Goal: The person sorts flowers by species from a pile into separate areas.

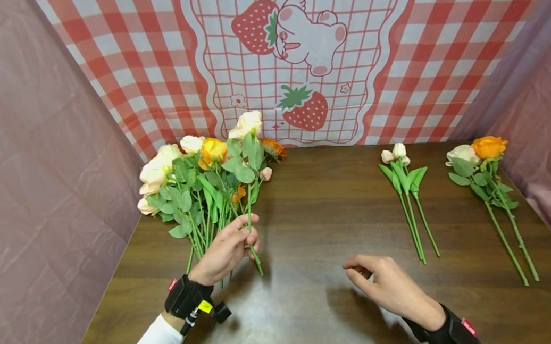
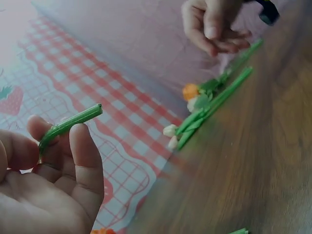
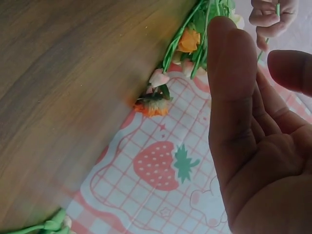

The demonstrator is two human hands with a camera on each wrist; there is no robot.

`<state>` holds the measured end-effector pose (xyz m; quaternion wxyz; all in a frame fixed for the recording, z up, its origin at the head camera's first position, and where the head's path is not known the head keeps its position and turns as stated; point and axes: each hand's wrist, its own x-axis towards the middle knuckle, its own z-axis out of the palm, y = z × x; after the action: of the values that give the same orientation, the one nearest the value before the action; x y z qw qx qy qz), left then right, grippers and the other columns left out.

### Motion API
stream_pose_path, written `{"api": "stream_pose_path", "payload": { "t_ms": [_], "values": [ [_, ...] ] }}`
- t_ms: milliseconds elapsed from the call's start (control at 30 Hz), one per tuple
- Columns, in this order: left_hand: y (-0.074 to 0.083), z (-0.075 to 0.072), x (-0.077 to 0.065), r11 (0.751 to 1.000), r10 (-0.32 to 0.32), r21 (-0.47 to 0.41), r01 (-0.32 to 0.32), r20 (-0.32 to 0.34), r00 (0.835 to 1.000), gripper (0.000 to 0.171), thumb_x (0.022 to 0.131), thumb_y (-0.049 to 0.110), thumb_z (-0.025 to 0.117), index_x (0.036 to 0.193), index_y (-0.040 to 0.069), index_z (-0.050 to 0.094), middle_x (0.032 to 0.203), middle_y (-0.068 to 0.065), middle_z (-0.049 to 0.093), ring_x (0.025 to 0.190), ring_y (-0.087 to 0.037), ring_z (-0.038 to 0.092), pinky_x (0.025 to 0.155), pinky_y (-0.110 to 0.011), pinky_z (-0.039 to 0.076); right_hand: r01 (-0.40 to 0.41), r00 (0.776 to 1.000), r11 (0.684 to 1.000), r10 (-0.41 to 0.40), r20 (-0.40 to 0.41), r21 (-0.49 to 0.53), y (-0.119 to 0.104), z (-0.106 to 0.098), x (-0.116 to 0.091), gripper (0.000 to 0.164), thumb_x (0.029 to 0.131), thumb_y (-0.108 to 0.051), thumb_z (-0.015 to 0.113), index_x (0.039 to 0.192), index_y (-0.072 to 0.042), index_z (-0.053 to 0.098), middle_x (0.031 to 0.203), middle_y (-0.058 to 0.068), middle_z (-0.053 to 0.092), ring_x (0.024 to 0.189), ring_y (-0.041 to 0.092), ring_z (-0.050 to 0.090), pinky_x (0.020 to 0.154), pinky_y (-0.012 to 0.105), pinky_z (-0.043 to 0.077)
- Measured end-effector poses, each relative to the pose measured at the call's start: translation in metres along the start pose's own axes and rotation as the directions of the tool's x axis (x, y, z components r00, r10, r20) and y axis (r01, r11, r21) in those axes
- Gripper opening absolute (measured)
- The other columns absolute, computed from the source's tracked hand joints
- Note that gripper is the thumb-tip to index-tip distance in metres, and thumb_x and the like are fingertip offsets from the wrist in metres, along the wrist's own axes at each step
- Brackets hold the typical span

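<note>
My left hand [image 1: 225,251] pinches the green stem of a cream rose [image 1: 246,125], its bloom pointing away from me. In the left wrist view the cut stem end [image 2: 80,118] sticks out past the thumb and fingers. Right behind that hand lies a heap of flowers [image 1: 181,192], with cream roses, a yellow-orange rose [image 1: 214,151] and an orange bloom [image 1: 273,148]. Whether the held rose touches the heap, I cannot tell. My right hand [image 1: 391,286] hovers over the table's front with loosely bent fingers, holding nothing.
Three pale tulips [image 1: 404,176] lie on the wooden table [image 1: 321,206] to the right. Farther right lie a white rose [image 1: 463,154] and an orange rose [image 1: 489,147]. A red checked cloth [image 1: 143,58] hangs behind, with pinkish drapes [image 1: 31,183] at both sides.
</note>
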<state>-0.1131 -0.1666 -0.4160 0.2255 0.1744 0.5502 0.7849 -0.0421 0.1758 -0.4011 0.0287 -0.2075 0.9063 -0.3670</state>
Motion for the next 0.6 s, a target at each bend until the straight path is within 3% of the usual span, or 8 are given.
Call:
{"api": "stream_pose_path", "payload": {
  "t_ms": [333, 500, 600],
  "values": [
    [-0.002, 0.020, 0.004, 0.971, -0.007, 0.239, -0.006, 0.052, 0.999, 0.031, 0.106, 0.012, 0.042, 0.136, 0.004, 0.039, 0.091, -0.006, 0.060, 0.077, -0.018, 0.060, 0.065, -0.029, 0.053, 0.029, 0.999, 0.998, -0.031, 0.026, 0.051, -0.018, 0.000, 0.014, 0.016, 0.100, -0.016, 0.060, 0.110, -0.012, 0.071, 0.092, -0.006, 0.070, 0.079, 0.001, 0.061, 0.063, 0.023, 0.051],
    [-0.001, 0.037, 0.012, 0.939, 0.034, 0.336, -0.073, 0.121, 0.992, 0.031, 0.105, 0.009, 0.045, 0.134, 0.000, 0.041, 0.095, -0.023, 0.060, 0.073, -0.019, 0.059, 0.063, -0.031, 0.055, 0.068, 0.997, 0.988, -0.064, -0.038, 0.138, -0.028, 0.012, 0.031, 0.018, 0.100, -0.014, 0.059, 0.114, -0.009, 0.069, 0.087, -0.008, 0.068, 0.073, 0.003, 0.061, 0.061, 0.024, 0.051],
    [-0.003, 0.049, 0.019, 0.913, 0.057, 0.390, -0.120, 0.168, 0.984, 0.028, 0.105, 0.009, 0.045, 0.132, 0.000, 0.042, 0.094, -0.026, 0.061, 0.072, -0.016, 0.058, 0.062, -0.030, 0.054, 0.078, 0.995, 0.968, -0.059, -0.083, 0.239, -0.032, 0.018, 0.042, 0.020, 0.100, -0.014, 0.059, 0.116, -0.006, 0.068, 0.086, -0.003, 0.068, 0.068, 0.007, 0.063, 0.057, 0.026, 0.052]
  ]
}}
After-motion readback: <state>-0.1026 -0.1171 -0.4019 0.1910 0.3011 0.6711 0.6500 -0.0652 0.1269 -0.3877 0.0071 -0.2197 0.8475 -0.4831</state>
